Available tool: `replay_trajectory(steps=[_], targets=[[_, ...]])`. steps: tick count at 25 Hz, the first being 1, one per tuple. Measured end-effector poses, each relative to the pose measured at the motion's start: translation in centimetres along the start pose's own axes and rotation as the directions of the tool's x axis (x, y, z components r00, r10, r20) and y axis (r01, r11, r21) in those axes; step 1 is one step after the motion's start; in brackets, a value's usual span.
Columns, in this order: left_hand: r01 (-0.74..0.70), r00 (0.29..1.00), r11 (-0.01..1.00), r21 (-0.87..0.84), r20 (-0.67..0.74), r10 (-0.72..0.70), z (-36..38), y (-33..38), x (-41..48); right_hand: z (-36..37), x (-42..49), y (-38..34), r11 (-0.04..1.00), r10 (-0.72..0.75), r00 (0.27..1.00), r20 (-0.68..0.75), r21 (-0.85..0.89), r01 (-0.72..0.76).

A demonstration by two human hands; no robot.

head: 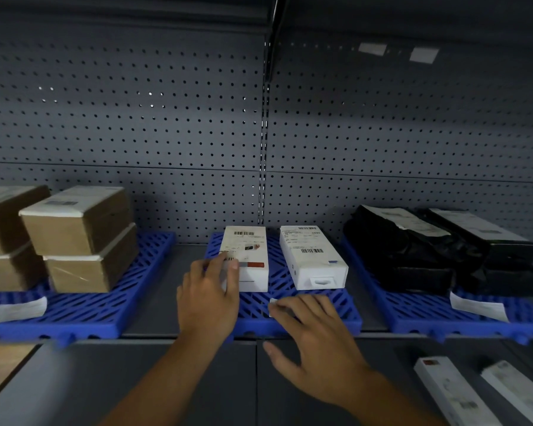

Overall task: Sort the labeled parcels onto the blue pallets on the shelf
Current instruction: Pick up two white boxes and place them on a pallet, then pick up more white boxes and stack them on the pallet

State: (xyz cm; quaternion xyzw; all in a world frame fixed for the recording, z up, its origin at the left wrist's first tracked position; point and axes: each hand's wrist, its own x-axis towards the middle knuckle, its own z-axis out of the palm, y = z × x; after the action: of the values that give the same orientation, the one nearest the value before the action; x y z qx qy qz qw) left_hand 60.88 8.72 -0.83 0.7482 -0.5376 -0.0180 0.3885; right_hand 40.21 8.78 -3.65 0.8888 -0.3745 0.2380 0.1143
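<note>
Three blue pallets lie on the shelf. On the middle pallet [345, 315] lie two white labeled boxes: the left white box [251, 250] and the right white box [311, 256]. My left hand [208, 295] grips the near left corner of the left white box, fingers curled over its top. Spread flat, my right hand [313, 336] rests on the middle pallet's front edge, fingertips on a small white paper tag [273, 302]. The left pallet [111, 309] carries stacked brown cardboard parcels [80, 238]. Black bagged parcels [437, 250] sit on the right pallet [419, 312].
A grey pegboard wall [259, 133] backs the shelf. White paper labels lie on the left pallet [13, 310] and the right pallet [477, 307]. Below the shelf edge, two white boxes [462, 392] lie at the lower right and a cardboard box [0, 370] at the lower left.
</note>
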Motion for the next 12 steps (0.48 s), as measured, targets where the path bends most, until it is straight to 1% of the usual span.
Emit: replay_trajectory(steps=[2,4,5,6,7,8,9,10,12], targets=[[-0.015,1.000,1.000,-0.004,-0.004,0.015,-0.6,0.0,-0.3,0.1,0.1,-0.4,1.000,0.013,1.000,0.005,0.028,-0.013],[-0.057,0.996,0.998,0.013,-0.068,0.058,-1.4,0.2,-0.7,-0.1,-0.2,-0.3,0.996,0.057,0.998,-0.010,0.072,-0.056],[-0.123,0.984,0.991,0.047,-0.124,0.128,-1.9,0.4,-1.0,-0.4,-0.5,0.0,0.992,0.088,0.996,-0.033,0.091,-0.085],[-0.219,0.957,0.972,0.084,-0.177,0.231,-2.1,1.1,-1.5,-0.7,-1.0,0.5,0.988,0.121,0.991,-0.055,0.100,-0.115],[-0.330,0.914,0.938,0.105,-0.211,0.345,-1.9,2.0,-2.1,-1.0,-1.7,1.0,0.984,0.152,0.986,-0.072,0.101,-0.145],[-0.432,0.871,0.897,0.091,-0.214,0.441,-1.5,3.4,-3.0,-1.4,-2.3,1.6,0.982,0.173,0.981,-0.087,0.092,-0.165],[-0.507,0.842,0.861,0.046,-0.191,0.505,-0.8,5.1,-4.1,-1.8,-3.3,2.3,0.981,0.184,0.978,-0.099,0.075,-0.177],[-0.552,0.825,0.834,-0.005,-0.149,0.545,0.1,6.8,-5.3,-2.2,-4.4,3.1,0.982,0.188,0.976,-0.109,0.060,-0.182],[-0.598,0.802,0.798,-0.075,-0.050,0.596,2.2,9.7,-7.9,-3.3,-7.0,4.9,0.980,0.199,0.971,-0.130,0.030,-0.197]])
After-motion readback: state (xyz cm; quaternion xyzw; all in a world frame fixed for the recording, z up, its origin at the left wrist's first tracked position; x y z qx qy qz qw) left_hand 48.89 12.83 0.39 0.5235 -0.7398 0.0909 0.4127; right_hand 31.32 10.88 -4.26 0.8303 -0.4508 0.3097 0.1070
